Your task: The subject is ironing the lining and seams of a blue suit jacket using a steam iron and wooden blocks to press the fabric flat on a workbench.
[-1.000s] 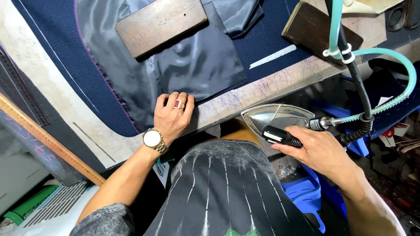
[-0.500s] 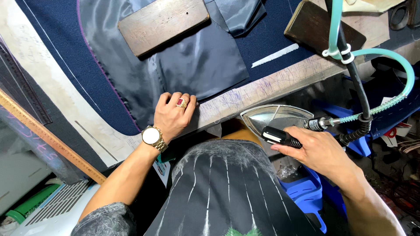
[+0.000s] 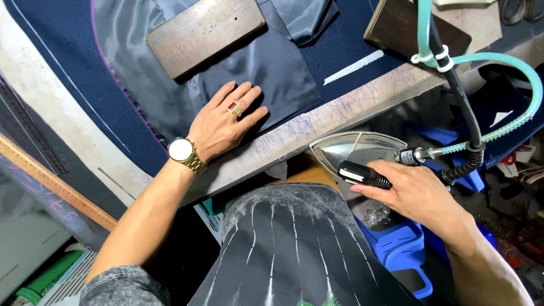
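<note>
Navy garment panel (image 3: 68, 62) with grey lining (image 3: 272, 73) lies spread on your tabletop (image 3: 340, 113), a wooden block (image 3: 204, 34) weighting it. Your left hand (image 3: 226, 122) rests flat, grip released, on the lining. Your right hand (image 3: 413, 190) clenches the steam iron (image 3: 357, 153), held off the edge; pressing looks not yet begun.

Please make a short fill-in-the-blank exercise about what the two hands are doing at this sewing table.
1. The left hand lies flat on the grey ____ fabric of the dark blue garment.
2. The right hand grips the black handle of a steam ____, held below the table edge.
3. On the left wrist sits a gold ____ with a white face.
4. A ____ block rests on the fabric beyond the left hand.

Missing words: lining; iron; watch; wooden
</note>
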